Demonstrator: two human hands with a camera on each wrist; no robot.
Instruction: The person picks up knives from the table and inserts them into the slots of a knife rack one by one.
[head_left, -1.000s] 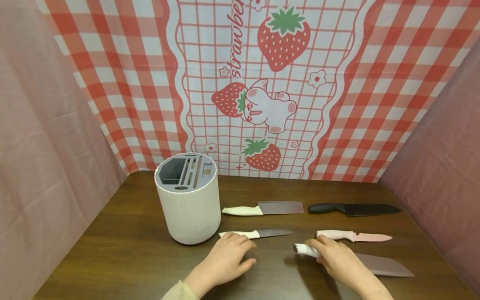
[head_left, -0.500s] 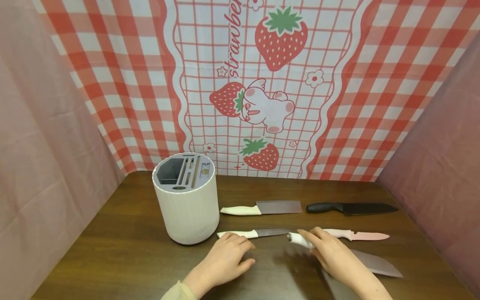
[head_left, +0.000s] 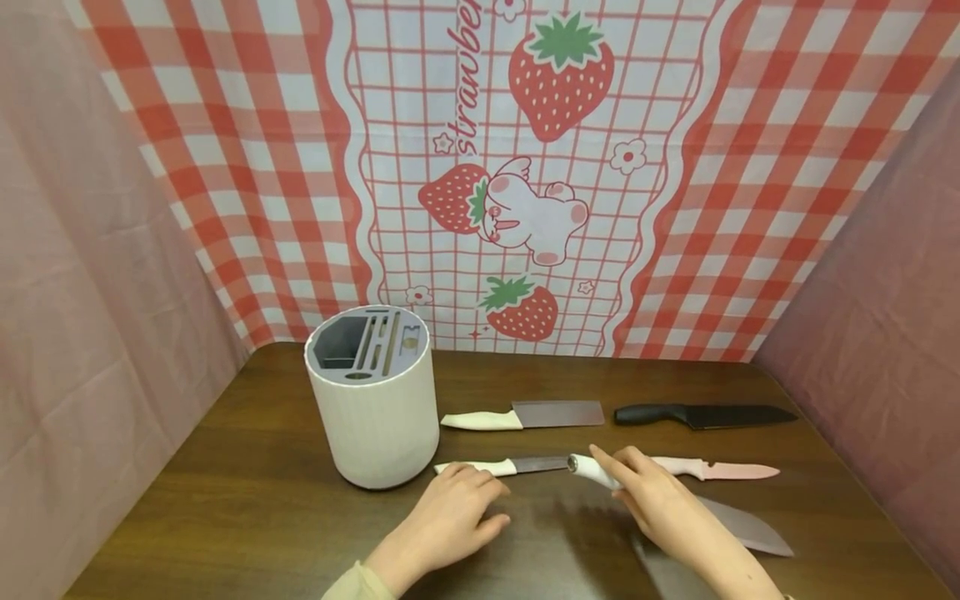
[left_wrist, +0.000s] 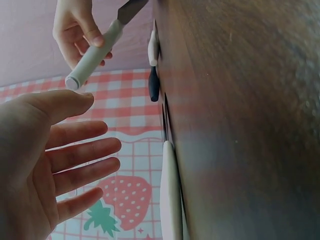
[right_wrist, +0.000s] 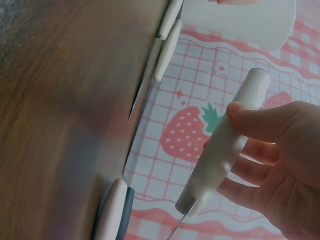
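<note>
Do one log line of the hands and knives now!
right hand: holds large white-handled knife | left hand: empty, fingers apart | black knife, pink knife: on table | white holder: upright

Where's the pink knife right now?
In the head view, the pink knife lies right of centre, in front of the black knife, partly hidden behind the right hand.

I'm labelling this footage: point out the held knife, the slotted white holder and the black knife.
Held knife (right_wrist: 216, 156), right wrist view: handle.
Slotted white holder (head_left: 377, 429), head view: outer wall.
Black knife (head_left: 712, 417), head view: blade.
</note>
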